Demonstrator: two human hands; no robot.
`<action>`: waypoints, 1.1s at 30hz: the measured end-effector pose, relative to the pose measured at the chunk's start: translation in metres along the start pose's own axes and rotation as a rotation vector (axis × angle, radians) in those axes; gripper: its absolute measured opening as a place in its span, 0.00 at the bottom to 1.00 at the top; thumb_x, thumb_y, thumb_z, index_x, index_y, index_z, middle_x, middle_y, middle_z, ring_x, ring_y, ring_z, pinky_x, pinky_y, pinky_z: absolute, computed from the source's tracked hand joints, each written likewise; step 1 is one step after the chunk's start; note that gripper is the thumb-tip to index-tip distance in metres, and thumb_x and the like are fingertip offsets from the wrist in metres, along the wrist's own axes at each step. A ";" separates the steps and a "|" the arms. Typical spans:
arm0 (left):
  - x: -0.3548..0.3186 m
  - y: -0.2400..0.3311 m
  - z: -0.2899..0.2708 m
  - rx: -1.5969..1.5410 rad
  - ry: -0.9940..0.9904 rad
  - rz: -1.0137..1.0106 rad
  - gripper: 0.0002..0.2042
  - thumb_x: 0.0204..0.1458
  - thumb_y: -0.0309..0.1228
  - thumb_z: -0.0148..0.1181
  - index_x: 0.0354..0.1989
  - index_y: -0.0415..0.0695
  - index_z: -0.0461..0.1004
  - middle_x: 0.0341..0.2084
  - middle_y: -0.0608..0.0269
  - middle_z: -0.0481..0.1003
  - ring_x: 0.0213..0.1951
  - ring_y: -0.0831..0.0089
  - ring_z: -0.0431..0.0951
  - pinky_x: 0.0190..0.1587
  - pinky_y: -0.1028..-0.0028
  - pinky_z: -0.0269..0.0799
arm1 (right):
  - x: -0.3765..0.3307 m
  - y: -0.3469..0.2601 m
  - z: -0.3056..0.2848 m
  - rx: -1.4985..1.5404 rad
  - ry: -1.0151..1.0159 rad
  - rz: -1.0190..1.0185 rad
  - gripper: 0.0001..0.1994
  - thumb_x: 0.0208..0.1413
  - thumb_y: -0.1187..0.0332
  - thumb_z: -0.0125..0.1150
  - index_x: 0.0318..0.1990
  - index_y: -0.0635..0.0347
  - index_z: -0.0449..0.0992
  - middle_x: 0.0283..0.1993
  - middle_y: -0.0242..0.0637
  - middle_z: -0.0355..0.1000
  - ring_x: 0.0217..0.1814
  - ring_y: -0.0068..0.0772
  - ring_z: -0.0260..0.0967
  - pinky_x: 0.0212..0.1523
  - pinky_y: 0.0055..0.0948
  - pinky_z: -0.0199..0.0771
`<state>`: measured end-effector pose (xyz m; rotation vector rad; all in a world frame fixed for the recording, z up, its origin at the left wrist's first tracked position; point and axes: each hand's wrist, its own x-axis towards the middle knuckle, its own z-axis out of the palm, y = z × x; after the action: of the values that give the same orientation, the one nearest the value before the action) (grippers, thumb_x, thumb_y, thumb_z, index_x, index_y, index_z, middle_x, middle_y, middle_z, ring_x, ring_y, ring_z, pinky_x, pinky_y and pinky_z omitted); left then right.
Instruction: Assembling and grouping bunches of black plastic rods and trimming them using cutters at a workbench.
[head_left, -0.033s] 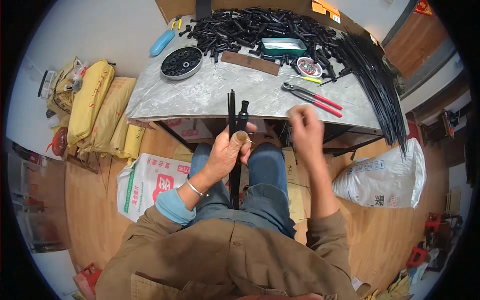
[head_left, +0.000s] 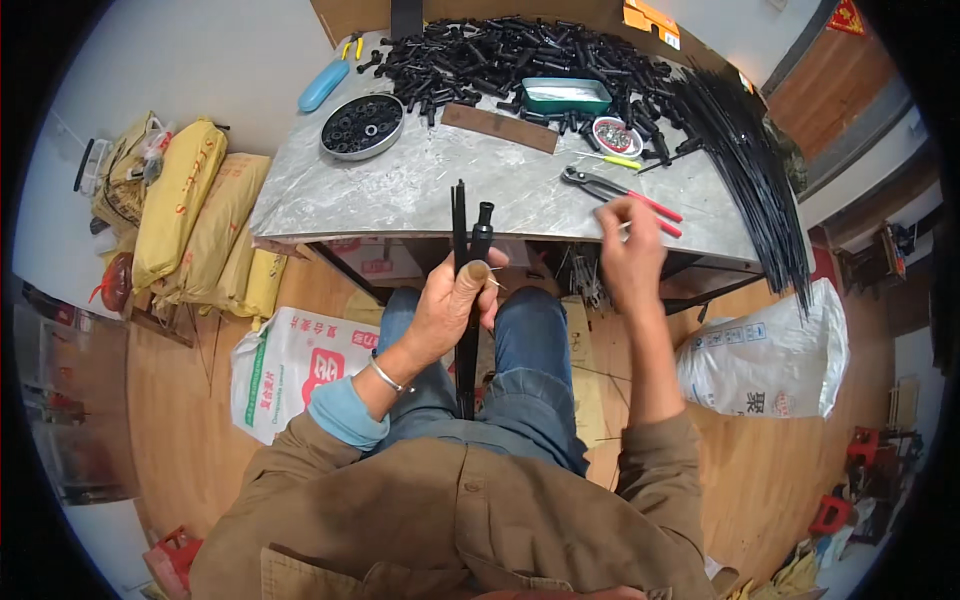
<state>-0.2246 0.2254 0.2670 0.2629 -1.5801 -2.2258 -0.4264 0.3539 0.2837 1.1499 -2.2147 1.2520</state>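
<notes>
My left hand [head_left: 448, 305] is closed round a black tube [head_left: 482, 230] with a ringed, narrower top end. Beside it in the same grip stand thin black rods [head_left: 459, 215], upright and running down between my knees. A tan wrap [head_left: 474, 270] covers the thumb tip, and a thin pale strand shows by those fingers. My right hand [head_left: 634, 255] is raised off the table's front edge, apart from the left. Its fingers are pinched and slightly blurred; a small pale bit shows there, too small to name. Just behind it lie red-handled pincers [head_left: 640, 200].
On the grey table [head_left: 400, 200] lie a heap of black tube parts [head_left: 460, 65], a round tin of black rings [head_left: 362, 127], a rusty metal strip [head_left: 500, 128], a green box [head_left: 566, 95], a bowl of small metal pieces [head_left: 617, 135] and long black rods [head_left: 745, 170]. Sacks [head_left: 765, 360] stand on the floor.
My right hand has moved a little to the right and toward me. The left hand and what it holds are nearly in place.
</notes>
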 end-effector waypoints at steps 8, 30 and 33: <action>0.000 0.003 -0.001 -0.015 0.083 -0.101 0.26 0.60 0.55 0.43 0.37 0.38 0.65 0.13 0.70 0.59 0.13 0.81 0.62 0.17 0.79 0.58 | 0.040 0.084 -0.008 -0.504 -0.281 -0.317 0.11 0.48 0.62 0.63 0.30 0.59 0.71 0.34 0.39 0.68 0.41 0.47 0.64 0.41 0.44 0.61; 0.005 0.003 0.017 0.047 0.231 0.036 0.25 0.59 0.55 0.45 0.29 0.41 0.66 0.11 0.72 0.61 0.12 0.85 0.60 0.14 0.82 0.55 | -0.070 -0.043 -0.028 -0.178 -0.264 -0.274 0.22 0.30 0.80 0.69 0.34 0.58 0.64 0.37 0.40 0.66 0.39 0.46 0.64 0.38 0.37 0.63; 0.005 0.001 0.015 0.134 0.255 0.040 0.26 0.59 0.55 0.44 0.29 0.40 0.66 0.11 0.71 0.62 0.12 0.85 0.62 0.13 0.82 0.57 | -0.073 -0.038 -0.030 -0.196 -0.311 -0.260 0.21 0.30 0.81 0.67 0.33 0.58 0.64 0.37 0.38 0.67 0.40 0.45 0.65 0.39 0.37 0.62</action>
<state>-0.2344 0.2357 0.2736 0.5259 -1.5801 -1.9693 -0.3546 0.4029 0.2749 1.5766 -2.2432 0.7764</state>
